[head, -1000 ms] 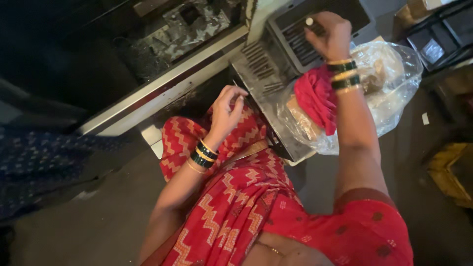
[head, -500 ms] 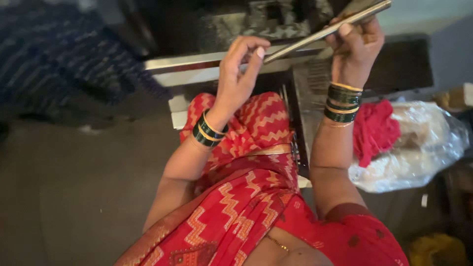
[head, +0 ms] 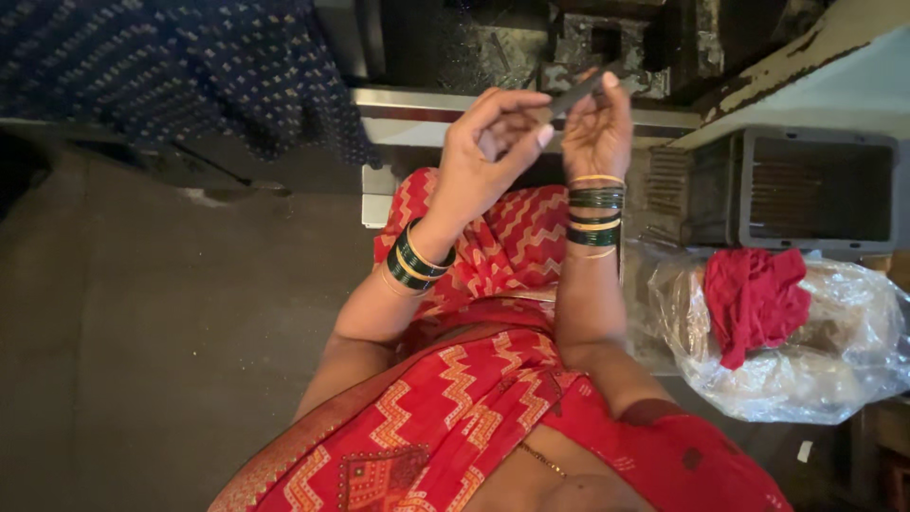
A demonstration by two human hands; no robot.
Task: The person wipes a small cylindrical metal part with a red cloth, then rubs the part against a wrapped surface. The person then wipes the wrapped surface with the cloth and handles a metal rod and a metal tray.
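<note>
Dim room, warm light. Bare grey concrete floor point(head: 142, 351), dusty. Dark machine point(head: 607, 38) ahead, pale metal ledge point(head: 417, 104) along its front. Grey metal tray point(head: 815, 190) at right, beside clear plastic bag point(head: 815, 370) with red cloth point(head: 754, 299) on top. Blue patterned fabric point(head: 180, 66) upper left.

— The thin strip point(head: 573, 93) pinched between both hands?

— Dull grey metal, smooth. The crate point(head: 815, 190) looks like matt grey plastic.

— And the bag point(head: 844, 365)?

— Glossy, crinkled clear plastic, with a soft red cloth point(head: 754, 299) on it.
</note>
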